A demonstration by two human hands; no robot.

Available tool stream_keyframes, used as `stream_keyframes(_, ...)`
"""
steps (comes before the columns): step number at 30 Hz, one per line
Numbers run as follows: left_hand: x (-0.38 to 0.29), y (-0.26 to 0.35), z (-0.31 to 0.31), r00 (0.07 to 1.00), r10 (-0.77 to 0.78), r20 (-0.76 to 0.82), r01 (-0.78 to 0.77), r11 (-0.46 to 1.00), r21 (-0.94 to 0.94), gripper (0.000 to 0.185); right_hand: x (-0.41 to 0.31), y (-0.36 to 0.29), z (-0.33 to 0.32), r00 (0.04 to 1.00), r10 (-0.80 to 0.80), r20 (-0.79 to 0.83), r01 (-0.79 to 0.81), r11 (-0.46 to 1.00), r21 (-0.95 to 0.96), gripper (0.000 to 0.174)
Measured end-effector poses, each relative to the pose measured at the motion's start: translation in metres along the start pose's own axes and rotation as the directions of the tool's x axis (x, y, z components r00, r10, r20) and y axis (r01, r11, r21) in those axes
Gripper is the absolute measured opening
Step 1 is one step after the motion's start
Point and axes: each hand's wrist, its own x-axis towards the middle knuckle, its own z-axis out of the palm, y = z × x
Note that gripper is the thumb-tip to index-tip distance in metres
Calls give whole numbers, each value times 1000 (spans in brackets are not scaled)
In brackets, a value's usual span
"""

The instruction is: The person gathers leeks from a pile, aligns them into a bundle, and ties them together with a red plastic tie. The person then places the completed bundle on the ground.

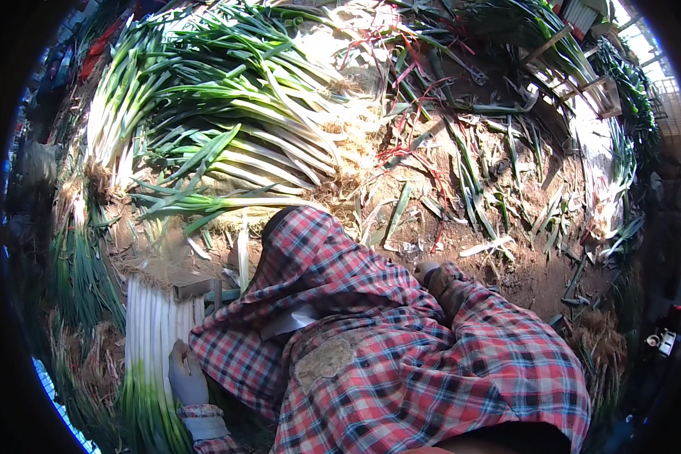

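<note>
Gloved in grey, my left hand point(188, 374) lies against the right side of a row of trimmed leeks or large green onions point(153, 335), its fingers partly hidden by the plaid coat. The white stems run down from a wooden board point(190, 288), with their roots at its edge. On the other side of my body, my right hand point(425, 271) shows only in part beyond a soiled sleeve, close to the ground; whether it holds anything cannot be seen. A single stalk point(261, 202) lies just past my plaid-covered knee.
A large heap of green onions point(249, 113) spreads across the ground ahead. Red twine point(414, 150) and loose leaves point(471, 187) litter the soil to the right. Bundles point(82, 272) line the left side, and a wooden frame point(610, 96) bears more stalks at upper right.
</note>
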Motion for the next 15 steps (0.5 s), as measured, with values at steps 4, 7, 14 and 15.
stream_keyframes(4,24,59,-13,930,345,125,-356,931,77,45,4,-19,-2,999,-48,10,48,998,29,53)
stream_keyframes(7,28,48,16,830,518,206,-538,841,55,44,18,-69,-41,985,-157,-66,166,975,151,35)
stream_keyframes(14,86,73,70,758,636,143,-627,772,-105,33,12,-124,-44,972,-192,-134,230,889,397,39)
stream_keyframes(15,90,77,71,749,646,143,-634,763,-126,33,4,-125,-41,978,-161,-130,198,912,360,40)
